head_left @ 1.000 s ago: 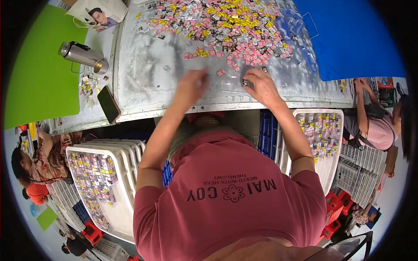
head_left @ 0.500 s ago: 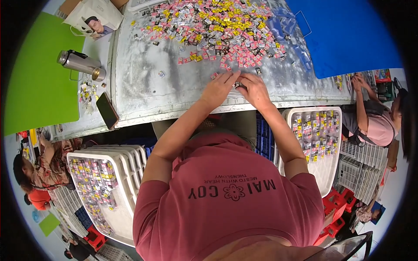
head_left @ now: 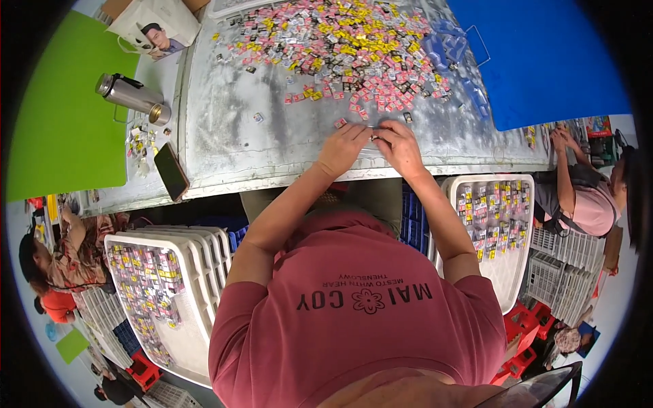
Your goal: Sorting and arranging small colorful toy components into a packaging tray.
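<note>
My left hand [head_left: 342, 149] and my right hand [head_left: 401, 148] meet above the near edge of the grey metal table [head_left: 231, 153]. Both have their fingers closed in a pinch, tips almost touching. Between them shows a small dark-and-white piece [head_left: 373, 138], pinched by my right thumb and finger; what my left fingers hold is hidden. A clear plastic strip seems to lie under the hands. Just beyond my left fingertips lies a small pink square piece [head_left: 341, 123]. Farther off spreads a large heap of small pink, yellow, black and white pieces [head_left: 354, 47].
Clear bluish plastic holders [head_left: 445, 49] lie right of the heap, beside a blue partition [head_left: 537, 61]. On the left are a phone [head_left: 170, 173], a steel flask [head_left: 129, 94] and a bag [head_left: 153, 30]. White trays [head_left: 197, 319] flank me. Other people sit on both sides.
The whole view has shifted slightly, so the table sits a little lower and farther right. My hands remain together at the near edge, with small finger movements.
</note>
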Demonstrator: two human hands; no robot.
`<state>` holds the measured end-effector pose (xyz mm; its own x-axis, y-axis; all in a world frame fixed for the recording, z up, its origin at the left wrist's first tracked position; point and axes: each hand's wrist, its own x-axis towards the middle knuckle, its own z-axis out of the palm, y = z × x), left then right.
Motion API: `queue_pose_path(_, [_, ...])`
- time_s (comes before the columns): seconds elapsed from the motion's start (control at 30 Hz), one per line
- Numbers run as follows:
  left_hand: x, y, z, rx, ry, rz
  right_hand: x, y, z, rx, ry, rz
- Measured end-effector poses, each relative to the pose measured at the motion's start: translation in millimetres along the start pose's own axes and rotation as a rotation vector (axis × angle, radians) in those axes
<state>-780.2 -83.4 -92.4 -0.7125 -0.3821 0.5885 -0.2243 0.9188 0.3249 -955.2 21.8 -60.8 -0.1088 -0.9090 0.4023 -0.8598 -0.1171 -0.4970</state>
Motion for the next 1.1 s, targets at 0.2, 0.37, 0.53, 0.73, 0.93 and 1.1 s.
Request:
queue_pose_path(0.2, [-2,-4,-5,0.033,-0.031,0.036,7,-5,-7,0.032,-0.036,0.017])
queue_pose_path(0.37, [-18,-38,-50,0.256,0.159,-0.278,34,-9,-6,-0.014,0.041,0.027])
queue_pose_path(0.53, [-45,-96,-81,0.453,0.182,-0.677,92,-37,48,0.027,-0.051,-0.082])
queue_pose_path(0.73, [-37,-117,-73,0.219,-0.131,-0.302,123,-55,113,-0.236,-0.232,-0.172])
queue_pose_path(0.93, [-59,-100,-81,-0.03,-0.029,-0.304,100,-32,100,-0.078,-0.328,-0.417])
queue_pose_path(1.1, [-69,-92,-100,-0.16,0.06,-0.448,102,-45,82,0.104,-0.18,-0.324])
